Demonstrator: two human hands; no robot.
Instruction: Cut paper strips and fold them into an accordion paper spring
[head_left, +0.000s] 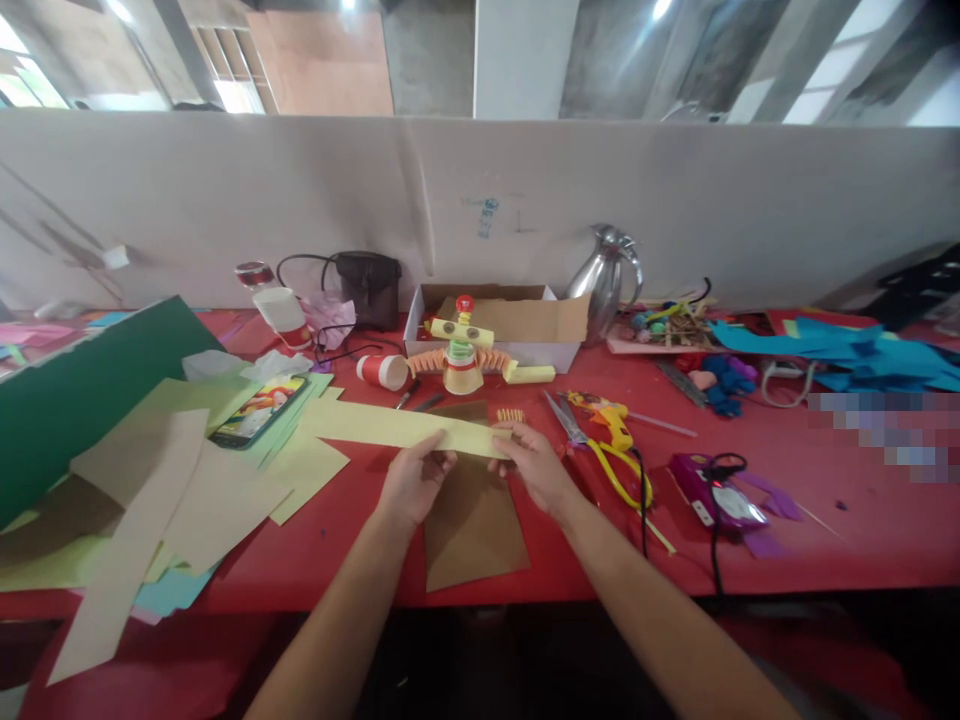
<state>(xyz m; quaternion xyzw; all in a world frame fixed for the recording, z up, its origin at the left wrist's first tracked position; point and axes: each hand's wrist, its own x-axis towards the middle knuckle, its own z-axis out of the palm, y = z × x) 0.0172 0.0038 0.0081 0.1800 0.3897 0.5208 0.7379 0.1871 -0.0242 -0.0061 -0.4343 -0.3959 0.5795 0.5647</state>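
Observation:
A long pale-yellow paper strip [375, 424] stretches sideways above the table, held at two places. My left hand [417, 478] pinches its lower edge near the middle, thumb on top. At the strip's right end, my right hand [534, 464] grips it between thumb and fingers. Below both hands lies a brown cardboard sheet [476, 530], partly covered by them. Just beyond stands a small paper figure [461, 350] with folded orange arms, drawn eyes and a red top. A coiled yellow paper piece [511, 414] sits close behind my right hand.
Yellow-handled scissors [615, 472], a yellow glue gun [616, 425] and a purple power box [716, 495] with cords lie to the right. Paper sheets [232, 500] and a phone [259, 412] are on the left. Behind are a cardboard box [495, 352] and a steel jug [604, 280].

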